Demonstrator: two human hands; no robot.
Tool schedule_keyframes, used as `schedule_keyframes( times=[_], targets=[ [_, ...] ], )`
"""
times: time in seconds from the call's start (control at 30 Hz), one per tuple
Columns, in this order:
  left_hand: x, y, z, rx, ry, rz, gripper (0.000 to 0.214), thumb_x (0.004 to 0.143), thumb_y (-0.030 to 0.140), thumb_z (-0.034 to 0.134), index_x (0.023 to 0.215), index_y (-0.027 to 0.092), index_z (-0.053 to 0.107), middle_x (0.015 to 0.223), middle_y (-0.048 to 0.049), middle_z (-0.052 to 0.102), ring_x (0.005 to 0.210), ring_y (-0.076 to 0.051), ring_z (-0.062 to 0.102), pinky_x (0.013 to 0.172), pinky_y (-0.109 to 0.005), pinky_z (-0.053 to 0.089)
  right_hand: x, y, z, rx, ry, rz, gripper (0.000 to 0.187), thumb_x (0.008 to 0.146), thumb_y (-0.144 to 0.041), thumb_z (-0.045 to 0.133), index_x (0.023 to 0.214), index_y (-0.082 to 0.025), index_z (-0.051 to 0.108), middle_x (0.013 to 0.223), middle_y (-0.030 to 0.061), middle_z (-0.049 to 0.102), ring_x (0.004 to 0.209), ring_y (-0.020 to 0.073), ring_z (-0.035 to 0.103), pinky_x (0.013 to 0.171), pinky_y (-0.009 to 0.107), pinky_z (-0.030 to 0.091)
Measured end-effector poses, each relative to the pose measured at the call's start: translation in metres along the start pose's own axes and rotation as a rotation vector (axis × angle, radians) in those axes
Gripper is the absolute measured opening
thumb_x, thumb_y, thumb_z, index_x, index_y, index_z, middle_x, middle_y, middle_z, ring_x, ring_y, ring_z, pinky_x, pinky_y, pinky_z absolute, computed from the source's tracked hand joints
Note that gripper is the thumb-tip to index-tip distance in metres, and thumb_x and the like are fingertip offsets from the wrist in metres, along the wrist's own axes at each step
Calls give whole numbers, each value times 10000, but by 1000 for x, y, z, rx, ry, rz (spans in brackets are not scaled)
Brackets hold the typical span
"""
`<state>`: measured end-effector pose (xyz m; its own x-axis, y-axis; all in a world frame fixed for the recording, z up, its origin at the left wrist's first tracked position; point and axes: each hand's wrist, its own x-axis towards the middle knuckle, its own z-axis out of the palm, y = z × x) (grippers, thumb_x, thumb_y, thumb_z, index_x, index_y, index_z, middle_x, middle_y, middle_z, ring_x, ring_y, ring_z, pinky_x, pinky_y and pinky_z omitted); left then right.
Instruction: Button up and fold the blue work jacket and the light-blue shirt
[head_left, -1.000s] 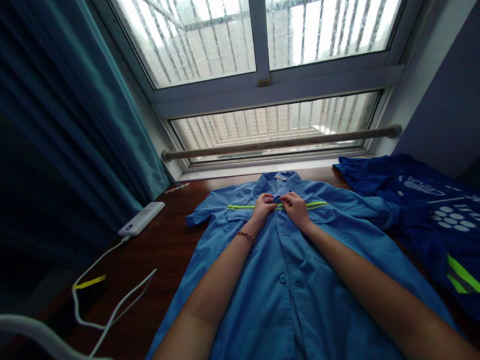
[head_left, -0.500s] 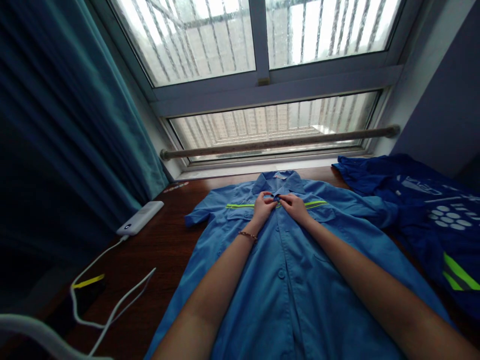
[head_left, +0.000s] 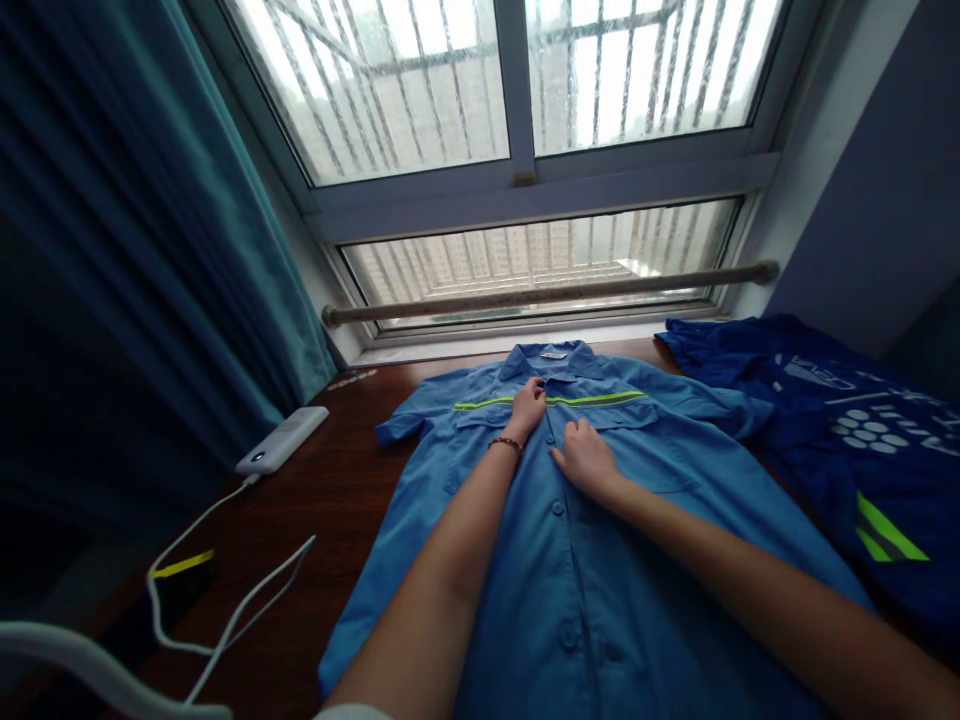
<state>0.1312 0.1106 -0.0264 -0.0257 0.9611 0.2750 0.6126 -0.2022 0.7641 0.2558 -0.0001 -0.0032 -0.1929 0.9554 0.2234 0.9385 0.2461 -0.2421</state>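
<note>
1. Light-blue shirt: spread on the wooden table, below the window.
2. Left hand: pinching the shirt's front below its collar.
3. Right hand: touching the front lower down; grip, cannot tell.

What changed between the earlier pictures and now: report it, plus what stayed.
The right hand has let go of the light-blue shirt at the chest stripe, beside the left hand, and moved down the front, nearer the person. Its fingers now rest below the stripe. The left hand stays near the stripe; the white device and dark-blue garment stay put.
</note>
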Motion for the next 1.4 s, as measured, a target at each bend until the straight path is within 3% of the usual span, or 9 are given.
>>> schedule_keyframes(
  times=[0.13, 0.3, 0.5, 0.63, 0.77, 0.9, 1.17, 1.27, 1.4],
  targets=[
    [-3, 15, 4, 104, -69, 12, 473, 688, 14, 438, 1153, 96, 440, 995, -137, 602, 921, -199, 562, 818, -322, 412, 7, 3, 6, -23, 44, 24, 314, 759, -358, 500, 916, -90, 545, 923, 154, 532, 867, 251, 500, 729, 312, 373],
    [-42, 38, -6, 227, -130, 156, 525, 655, -14, 453, 1161, 123, 425, 1203, -139, 462, 1106, -199, 433, 931, -306, 337, 16, 12, 9, 2, 73, -50, 280, 808, -342, 403, 840, -127, 579, 882, 122, 540, 830, 223, 491, 738, 303, 352],
    [-90, 40, -23, 535, -169, 266, 179, 779, 90, 379, 876, 148, 518, 919, -91, 524, 861, -176, 504, 777, -299, 414, 14, 13, 11, 32, 48, -29, 340, 753, -397, 459, 849, -101, 596, 909, 149, 536, 866, 245, 473, 759, 312, 347],
    [-96, 26, -26, 438, -138, 271, 135, 784, 167, 438, 891, 156, 520, 891, -61, 516, 812, -161, 502, 735, -280, 419, 12, 11, 15, 86, 31, 110, 351, 669, -410, 539, 819, -99, 606, 899, 157, 540, 869, 267, 466, 747, 326, 357],
    [-90, 17, -29, 315, -127, 262, 133, 753, 197, 494, 872, 158, 537, 843, -38, 519, 765, -150, 501, 683, -267, 416, 17, 16, 22, 263, 109, 95, 183, 688, -279, 502, 691, -128, 605, 802, 108, 558, 837, 225, 477, 771, 304, 349],
    [-88, 13, -31, 205, -138, 255, 143, 701, 205, 558, 839, 170, 559, 795, -19, 533, 726, -142, 500, 643, -248, 400, 34, 27, 26, 548, 69, 77, 185, 686, -172, 451, 686, -131, 631, 794, 84, 583, 805, 198, 513, 771, 298, 362],
    [-77, 14, -31, -12, -119, 134, 85, 659, 147, 561, 730, 162, 605, 691, -6, 567, 652, -126, 499, 622, -234, 384, 52, 38, 14, 832, -135, 4, 295, 672, -126, 420, 822, -135, 674, 749, 34, 664, 684, 149, 595, 646, 246, 459],
    [-64, 18, -31, -279, -262, -85, 48, 623, 144, 590, 665, 130, 608, 599, 2, 563, 552, -103, 485, 562, -228, 385, 53, 34, 12, 883, -181, -42, 317, 662, -101, 415, 829, -139, 681, 686, 23, 664, 621, 144, 594, 603, 242, 468],
    [-54, 23, -29, -569, -448, -336, 138, 565, 149, 648, 685, 91, 612, 575, 1, 576, 488, -78, 498, 529, -220, 409, 49, 32, 12, 851, -91, -94, 280, 670, -86, 441, 780, -160, 688, 786, 32, 647, 756, 150, 576, 726, 260, 442]
  ],
)
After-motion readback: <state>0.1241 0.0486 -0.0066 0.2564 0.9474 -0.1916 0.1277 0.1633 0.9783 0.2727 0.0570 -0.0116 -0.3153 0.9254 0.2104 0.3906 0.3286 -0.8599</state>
